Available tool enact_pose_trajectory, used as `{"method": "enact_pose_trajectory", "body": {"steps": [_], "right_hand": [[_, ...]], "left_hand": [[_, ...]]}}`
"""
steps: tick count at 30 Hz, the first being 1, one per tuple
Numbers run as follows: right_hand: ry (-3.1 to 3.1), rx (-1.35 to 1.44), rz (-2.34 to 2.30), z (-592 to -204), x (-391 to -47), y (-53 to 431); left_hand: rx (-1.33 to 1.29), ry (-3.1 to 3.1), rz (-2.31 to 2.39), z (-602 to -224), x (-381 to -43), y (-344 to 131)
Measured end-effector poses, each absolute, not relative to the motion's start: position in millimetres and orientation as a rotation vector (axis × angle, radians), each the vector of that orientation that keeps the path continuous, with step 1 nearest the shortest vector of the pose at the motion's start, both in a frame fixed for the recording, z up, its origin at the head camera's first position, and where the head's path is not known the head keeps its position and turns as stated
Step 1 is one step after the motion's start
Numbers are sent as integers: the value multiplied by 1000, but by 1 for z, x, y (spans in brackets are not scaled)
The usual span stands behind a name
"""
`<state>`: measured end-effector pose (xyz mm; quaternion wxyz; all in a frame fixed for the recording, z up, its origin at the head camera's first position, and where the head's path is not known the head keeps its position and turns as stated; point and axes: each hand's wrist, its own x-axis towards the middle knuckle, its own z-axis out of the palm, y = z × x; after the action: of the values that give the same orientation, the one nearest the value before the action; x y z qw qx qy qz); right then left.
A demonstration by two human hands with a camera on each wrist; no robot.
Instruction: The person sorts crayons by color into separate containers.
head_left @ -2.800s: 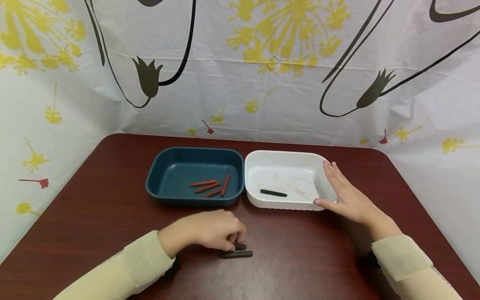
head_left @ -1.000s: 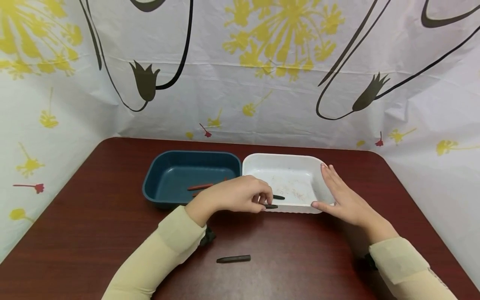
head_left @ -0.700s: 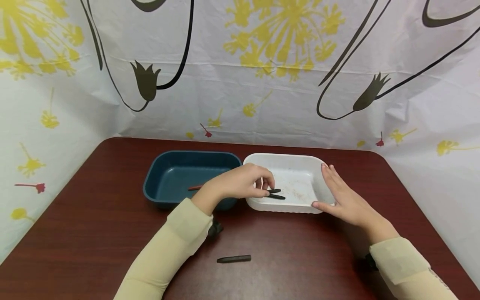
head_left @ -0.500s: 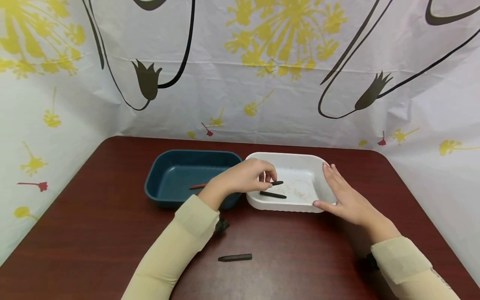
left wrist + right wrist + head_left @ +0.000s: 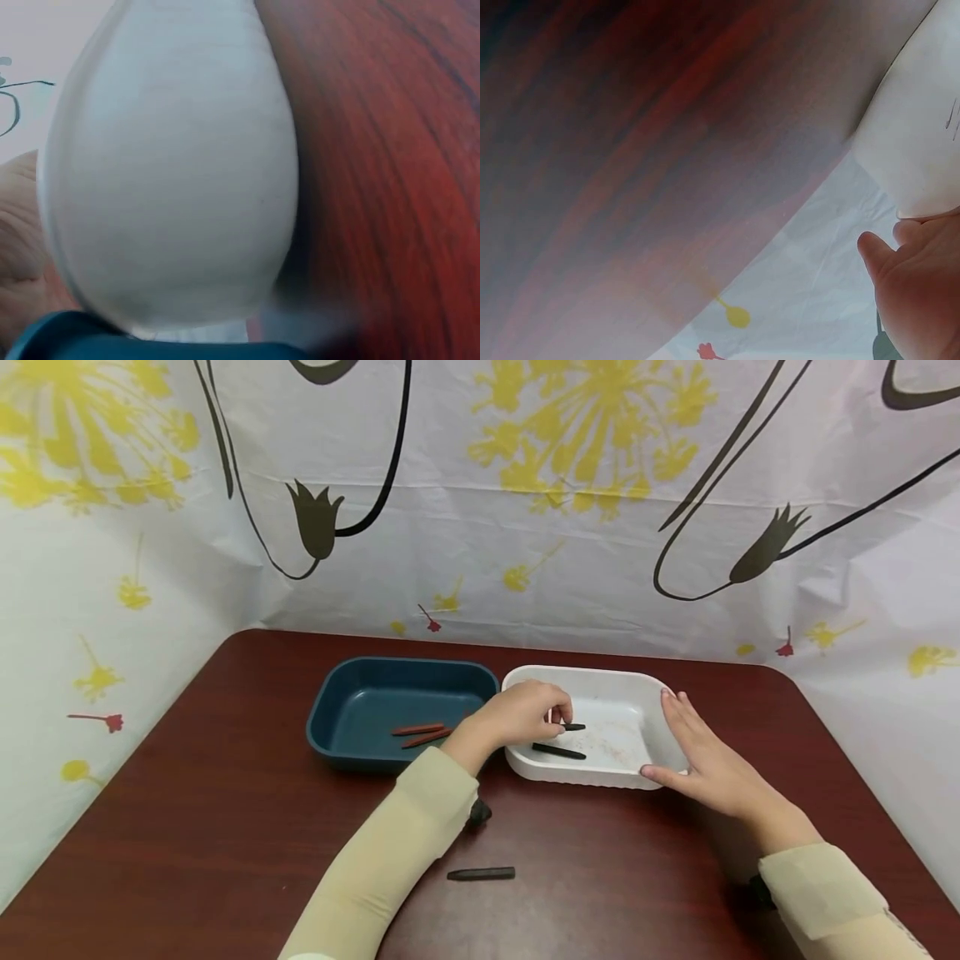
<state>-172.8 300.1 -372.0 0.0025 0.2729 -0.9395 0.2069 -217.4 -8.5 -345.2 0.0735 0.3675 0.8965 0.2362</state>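
My left hand [image 5: 521, 717] reaches over the left side of the white tray [image 5: 577, 772] and pinches a black crayon [image 5: 574, 727] between thumb and fingers, low inside the tray. Most of that crayon is hidden by the fingertips. Another black crayon [image 5: 558, 751] lies in the tray just in front of it. With fingers spread straight, my right hand [image 5: 712, 768] rests against the tray's right end, thumb at the front rim. In the left wrist view the tray's outer wall [image 5: 172, 165] fills the middle; in the right wrist view the right hand [image 5: 919, 285] touches the tray.
A dark blue tray [image 5: 322, 745] stands left of the white one, with red crayons [image 5: 418, 729] in it, partly hidden by the left forearm. One more black crayon [image 5: 481, 874] lies on the brown table [image 5: 600, 877] nearer the front. A patterned white sheet [image 5: 465, 552] hangs behind.
My left hand has picked up a black crayon from the table and carried it up and right into the white tray. The right hand has stayed on the tray's end.
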Motion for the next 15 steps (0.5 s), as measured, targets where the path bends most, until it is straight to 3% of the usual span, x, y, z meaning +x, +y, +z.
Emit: {"method": "enact_pose_trajectory", "body": {"steps": [15], "right_hand": [[-2950,850,660,-373,-173,301]], "left_hand": [[1000,2776,452,-353,-219,-3]]}}
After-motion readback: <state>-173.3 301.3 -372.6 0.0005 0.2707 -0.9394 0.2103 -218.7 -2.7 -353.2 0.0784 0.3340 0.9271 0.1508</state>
